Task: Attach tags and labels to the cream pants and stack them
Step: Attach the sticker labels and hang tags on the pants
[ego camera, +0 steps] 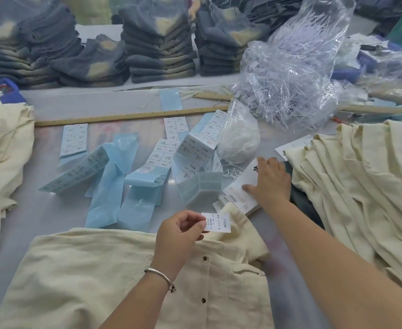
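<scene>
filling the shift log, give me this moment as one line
left hand: pinches sticker | right hand: on hang tags | pants: flat in front, untagged

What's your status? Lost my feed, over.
Left hand pinches a size sticker over cream pants. Right hand rests on hang tags. Nothing in the way.

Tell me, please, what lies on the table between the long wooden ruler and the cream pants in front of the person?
In the head view, loose label sheets and blue backing strips lie scattered between the ruler and the pants.
</scene>
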`<state>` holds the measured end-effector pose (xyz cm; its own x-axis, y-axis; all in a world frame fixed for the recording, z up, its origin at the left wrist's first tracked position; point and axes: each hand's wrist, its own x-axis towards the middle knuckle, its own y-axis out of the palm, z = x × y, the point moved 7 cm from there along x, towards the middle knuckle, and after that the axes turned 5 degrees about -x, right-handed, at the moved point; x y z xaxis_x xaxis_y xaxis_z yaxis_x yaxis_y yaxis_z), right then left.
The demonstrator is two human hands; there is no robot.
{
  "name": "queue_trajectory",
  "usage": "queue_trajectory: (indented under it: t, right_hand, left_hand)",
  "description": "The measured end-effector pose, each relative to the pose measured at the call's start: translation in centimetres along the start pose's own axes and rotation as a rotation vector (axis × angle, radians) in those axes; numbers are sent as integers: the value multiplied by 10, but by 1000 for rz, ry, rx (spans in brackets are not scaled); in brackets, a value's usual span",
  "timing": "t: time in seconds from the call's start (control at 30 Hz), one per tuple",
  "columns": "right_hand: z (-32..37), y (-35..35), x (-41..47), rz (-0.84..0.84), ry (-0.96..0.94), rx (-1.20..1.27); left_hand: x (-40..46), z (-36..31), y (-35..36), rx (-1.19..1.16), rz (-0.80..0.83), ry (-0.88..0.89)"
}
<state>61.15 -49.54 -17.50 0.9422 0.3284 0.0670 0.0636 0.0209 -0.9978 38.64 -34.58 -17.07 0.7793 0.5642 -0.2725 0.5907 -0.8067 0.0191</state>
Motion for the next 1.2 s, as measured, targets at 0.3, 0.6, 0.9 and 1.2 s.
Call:
queue_trajectory:
  t: [0.3, 0.6, 0.9, 1.2]
  right_hand:
    - [-32, 4, -29, -184, 410, 1274]
    - [-41, -87, -70, -434, 246, 1344]
    - [9, -170, -173, -442, 20, 1434]
    - [59, -186, -229, -255, -98, 1649]
  left_hand:
    - [-8, -16, -19, 16, 11, 67]
    - [-37, -53, -46, -48, 46, 78]
    - [-102, -89, -44, -569, 293, -173]
    - [-143, -101, -49, -552, 391, -76]
